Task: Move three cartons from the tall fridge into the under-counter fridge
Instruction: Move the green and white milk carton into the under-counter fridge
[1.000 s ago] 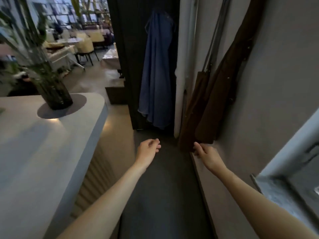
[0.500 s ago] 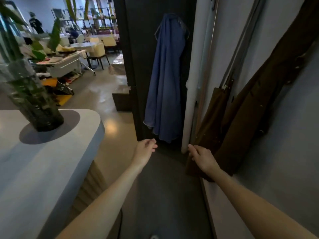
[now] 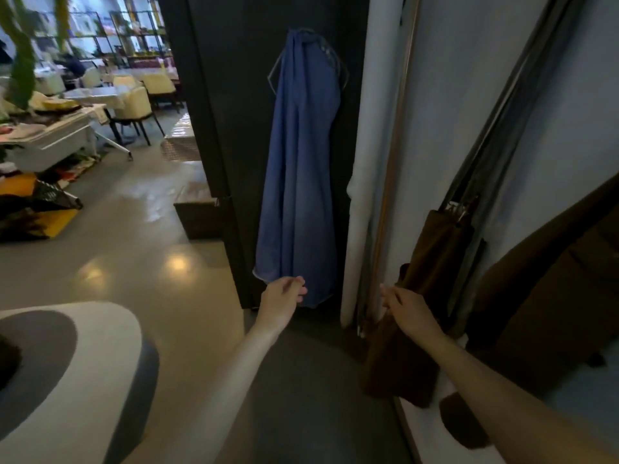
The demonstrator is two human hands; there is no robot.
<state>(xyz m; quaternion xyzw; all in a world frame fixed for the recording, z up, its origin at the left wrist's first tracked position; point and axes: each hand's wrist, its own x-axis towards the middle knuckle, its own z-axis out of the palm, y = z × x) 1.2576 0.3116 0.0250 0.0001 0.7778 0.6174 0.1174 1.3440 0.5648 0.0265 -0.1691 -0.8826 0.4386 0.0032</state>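
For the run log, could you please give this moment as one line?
left hand: empty | right hand: empty | cartons, fridges: not visible

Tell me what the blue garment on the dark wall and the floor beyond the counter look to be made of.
Blue garment: soft woven cloth, matte, hanging in long folds; exact fabric unclear. Floor: hard and smooth, likely polished concrete or resin, glossy, mirroring light spots.

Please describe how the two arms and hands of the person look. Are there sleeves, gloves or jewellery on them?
Both forearms are bare as far as the picture shows; no sleeve reaches into view. The left hand and the right hand wear no gloves. No watch, bracelet or ring is visible on the wrists or fingers, though the picture is slightly blurred.
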